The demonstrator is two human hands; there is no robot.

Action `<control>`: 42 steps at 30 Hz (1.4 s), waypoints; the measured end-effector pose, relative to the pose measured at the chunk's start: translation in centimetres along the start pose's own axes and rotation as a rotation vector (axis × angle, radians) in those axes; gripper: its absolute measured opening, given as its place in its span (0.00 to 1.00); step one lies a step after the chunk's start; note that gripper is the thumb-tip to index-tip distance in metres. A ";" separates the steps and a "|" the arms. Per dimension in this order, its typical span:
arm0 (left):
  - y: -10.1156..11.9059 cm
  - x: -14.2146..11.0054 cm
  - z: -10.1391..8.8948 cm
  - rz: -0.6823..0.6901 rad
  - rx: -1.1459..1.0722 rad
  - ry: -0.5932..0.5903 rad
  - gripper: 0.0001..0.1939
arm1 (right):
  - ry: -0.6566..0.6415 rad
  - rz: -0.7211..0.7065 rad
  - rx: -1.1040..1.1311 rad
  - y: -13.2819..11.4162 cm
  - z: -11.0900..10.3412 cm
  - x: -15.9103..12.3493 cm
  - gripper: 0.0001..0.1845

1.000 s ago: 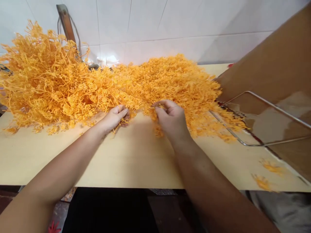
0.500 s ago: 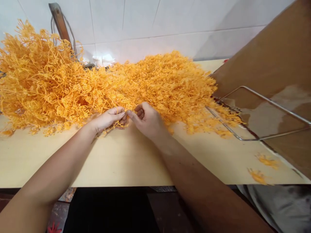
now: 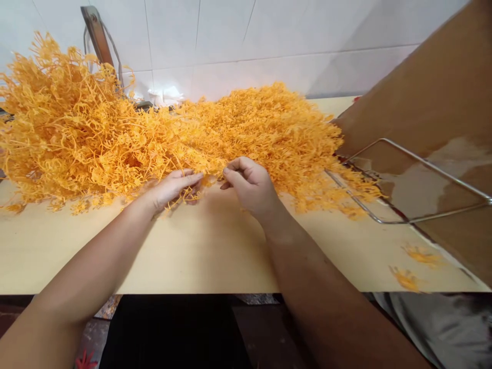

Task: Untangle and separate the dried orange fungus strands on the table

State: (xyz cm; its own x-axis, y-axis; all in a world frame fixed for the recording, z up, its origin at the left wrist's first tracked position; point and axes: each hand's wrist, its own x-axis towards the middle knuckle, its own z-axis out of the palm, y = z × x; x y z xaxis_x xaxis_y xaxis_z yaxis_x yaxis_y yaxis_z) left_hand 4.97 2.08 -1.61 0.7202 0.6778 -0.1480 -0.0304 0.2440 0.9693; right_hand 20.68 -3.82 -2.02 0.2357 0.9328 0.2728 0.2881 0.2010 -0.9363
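Observation:
My left hand is closed around a thin yellow-orange plastic sprig at the front edge of the heap, its thumb stretched along the top. A short gap to the right, my right hand has its thumb and forefinger pinched together and its other fingers curled. Whatever sits in that pinch is too small to make out. Behind both hands lies a big tangled heap of yellow-orange artificial flower sprigs. It continues into a flatter, denser pile of the same sprigs at the right.
The pale tabletop runs along a tiled wall. At right, a bent wire frame stands by a brown cardboard box. Two loose yellow pieces lie near the table's right end. A flat bar rises behind the heap.
My right hand has moved right, away from my left hand, so their fingertips no longer meet. The left hand stays almost in place with the sprig.

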 end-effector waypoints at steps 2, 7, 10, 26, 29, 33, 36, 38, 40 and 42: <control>-0.2 0.0 0.5 0.022 0.030 0.035 0.14 | -0.050 0.011 0.027 0.1 0.4 -0.2 0.07; -0.8 -0.1 1.7 0.099 -0.091 0.198 0.12 | -0.206 -0.021 -0.046 0.0 1.2 -0.9 0.09; -1.0 0.2 2.0 0.082 -0.174 0.252 0.09 | -0.205 -0.078 -0.098 -0.1 1.6 -1.2 0.10; -1.1 0.5 2.3 0.022 -0.296 0.342 0.08 | -0.257 -0.194 -0.439 -0.7 2.0 -1.3 0.11; -0.5 0.6 2.5 -0.040 -0.290 0.472 0.08 | -0.399 -0.331 -0.429 -1.3 2.3 -2.0 0.09; 0.1 0.8 2.5 -0.127 -0.322 0.483 0.09 | -0.669 -0.536 -0.320 -2.3 3.2 -3.1 0.09; -0.1 0.8 2.4 -0.072 -0.297 0.439 0.10 | -0.549 -0.429 -0.178 -2.3 2.9 -2.8 0.08; -0.4 0.8 2.3 -0.015 -0.318 0.395 0.07 | -0.369 -0.260 -0.064 -1.8 2.0 -2.1 0.07; -0.6 0.8 2.2 0.012 -0.353 0.333 0.04 | -0.184 -0.082 0.066 -1.2 1.1 -1.3 0.06; -0.8 0.7 2.2 0.016 -0.369 0.289 0.05 | -0.018 0.095 0.190 -0.9 0.4 -0.6 0.07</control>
State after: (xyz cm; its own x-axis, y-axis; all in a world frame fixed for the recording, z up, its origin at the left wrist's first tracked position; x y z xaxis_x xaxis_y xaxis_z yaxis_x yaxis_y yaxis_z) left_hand 7.03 0.87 -2.05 0.4969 0.8359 -0.2330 -0.3217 0.4268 0.8452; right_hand 19.86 -4.47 -1.40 0.2362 0.9552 0.1784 0.0851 0.1625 -0.9830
